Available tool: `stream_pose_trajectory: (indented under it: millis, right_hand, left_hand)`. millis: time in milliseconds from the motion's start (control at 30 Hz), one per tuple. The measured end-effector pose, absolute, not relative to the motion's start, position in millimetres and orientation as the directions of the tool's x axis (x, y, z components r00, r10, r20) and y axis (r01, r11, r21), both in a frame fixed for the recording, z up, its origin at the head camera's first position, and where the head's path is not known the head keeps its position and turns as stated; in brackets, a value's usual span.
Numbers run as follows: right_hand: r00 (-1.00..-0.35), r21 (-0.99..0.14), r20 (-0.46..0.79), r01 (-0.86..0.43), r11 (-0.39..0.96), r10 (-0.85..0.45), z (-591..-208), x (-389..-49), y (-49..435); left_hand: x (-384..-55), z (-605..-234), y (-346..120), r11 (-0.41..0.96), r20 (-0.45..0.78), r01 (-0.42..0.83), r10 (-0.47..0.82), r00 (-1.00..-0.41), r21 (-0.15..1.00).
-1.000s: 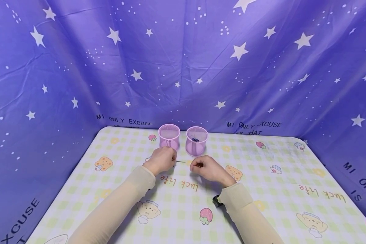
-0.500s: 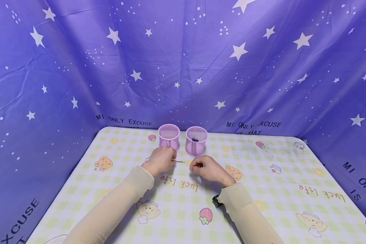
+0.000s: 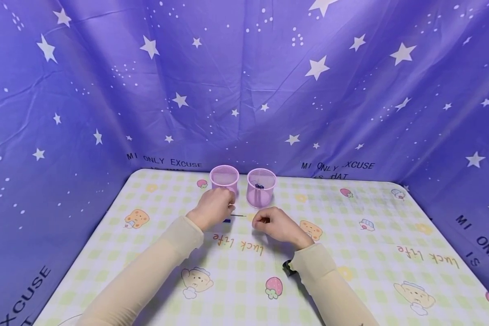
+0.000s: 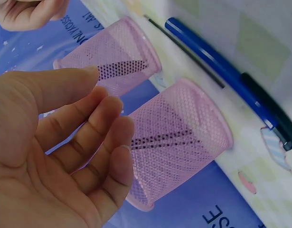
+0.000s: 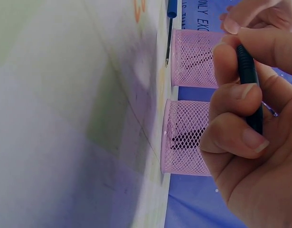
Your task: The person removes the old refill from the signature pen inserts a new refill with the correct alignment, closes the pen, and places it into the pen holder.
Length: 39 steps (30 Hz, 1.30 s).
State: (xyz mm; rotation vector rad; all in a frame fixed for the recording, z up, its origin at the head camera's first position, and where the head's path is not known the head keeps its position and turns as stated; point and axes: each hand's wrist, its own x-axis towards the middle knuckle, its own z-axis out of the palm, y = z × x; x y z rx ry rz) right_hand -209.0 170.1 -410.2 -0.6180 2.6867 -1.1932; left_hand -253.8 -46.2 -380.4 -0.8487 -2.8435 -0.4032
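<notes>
The right hand (image 3: 280, 226) grasps a dark pen piece (image 5: 248, 69); the left hand (image 3: 213, 207) — fingers loosely bent, gripping nothing visible — is near a blue tube (image 4: 215, 61) and refill (image 4: 184, 52), on the table (image 3: 236, 303) by two cups (image 4: 176, 123).

The left sleeve (image 3: 140, 278) and right sleeve (image 3: 334, 290) were long and plain cream, each ending in a broad cuff (image 3: 183, 239), with a small black wrist-worn device (image 3: 287, 268) projecting beside the right one.

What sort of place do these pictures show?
Perhaps a staged tabletop filming booth: star-printed purple fabric hangs behind and beside a checked cartoon tablecloth, where two pink mesh pen holders stand.
</notes>
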Motion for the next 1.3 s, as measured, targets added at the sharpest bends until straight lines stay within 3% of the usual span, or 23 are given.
stream_pose_trajectory:
  millis: [433, 833, 1300]
  right_hand:
    - [-0.907, -0.73, 0.051, -0.32, 0.604, -0.418, -411, -209, 170]
    - [-0.905, -0.733, 0.043, -0.316, 0.602, -0.423, -409, -208, 170]
    - [-0.911, -0.726, 0.037, -0.306, 0.615, -0.41, -409, -207, 169]
  left_hand:
    - [-262, -364, -48, 0.796, 0.364, 0.577, 0.491, -0.792, 0.181]
    - [-272, -356, -50, 0.81, 0.411, 0.565, 0.467, -0.783, 0.155]
    - [-286, -356, -49, 0.848, 0.242, 0.528, 0.503, -0.829, 0.046]
